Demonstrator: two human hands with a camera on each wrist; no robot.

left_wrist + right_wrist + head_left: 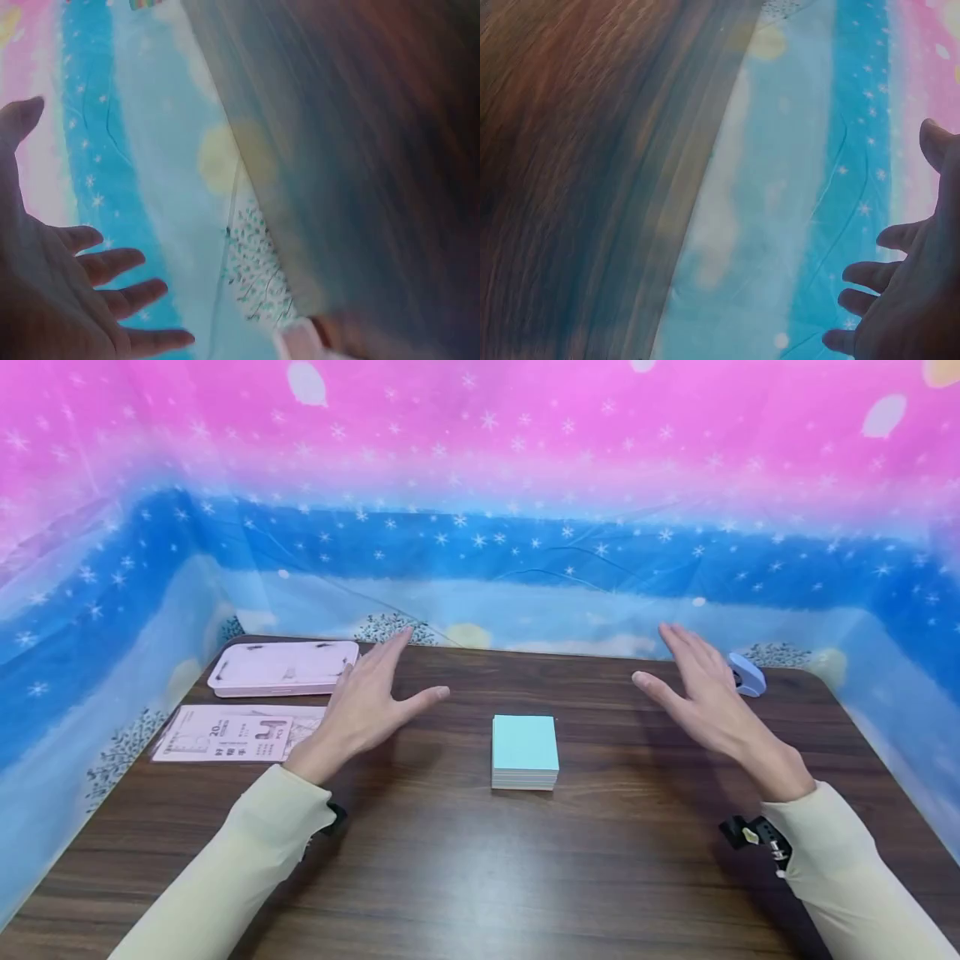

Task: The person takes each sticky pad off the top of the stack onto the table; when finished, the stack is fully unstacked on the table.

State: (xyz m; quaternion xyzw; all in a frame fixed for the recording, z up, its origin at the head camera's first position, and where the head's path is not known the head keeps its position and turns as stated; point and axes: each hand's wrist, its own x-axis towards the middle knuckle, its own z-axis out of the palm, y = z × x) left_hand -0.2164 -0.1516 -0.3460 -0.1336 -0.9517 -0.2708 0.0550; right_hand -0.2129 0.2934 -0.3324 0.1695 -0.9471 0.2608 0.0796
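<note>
Over at the far left of the wooden table (450,877) a pale pink flat case (283,667) lies near the back edge, and just in front of it a printed packet (238,732) lies flat; neither is being touched; moving in, the left hand (367,702) hovers above the table with its fingers straight and spread, thumb out toward the middle, holding nothing; the left wrist view confirms it, an open palm with the fingers (112,264) fanned and nothing in them, though the tabletop there is a blur; dead centre sits the stack of light blue note paper (525,752), square, neat, lying flat on the wood between the two hands and apart from both; I'd judge the work on it has not begun, since no sheet is lifted, shifted or folded as far as can be seen; on to the right hand (701,693), a mirror of the other, fingers straight and wide, empty, raised over the table; the right wrist view shows the same loose open fingers (870,274) against the blue backdrop; just behind that hand, near the back right corner, a small light blue gadget (747,674) rests on the table, partly hidden by the fingers, too small to name for sure; so everything is laid out and everything is left to do.
</note>
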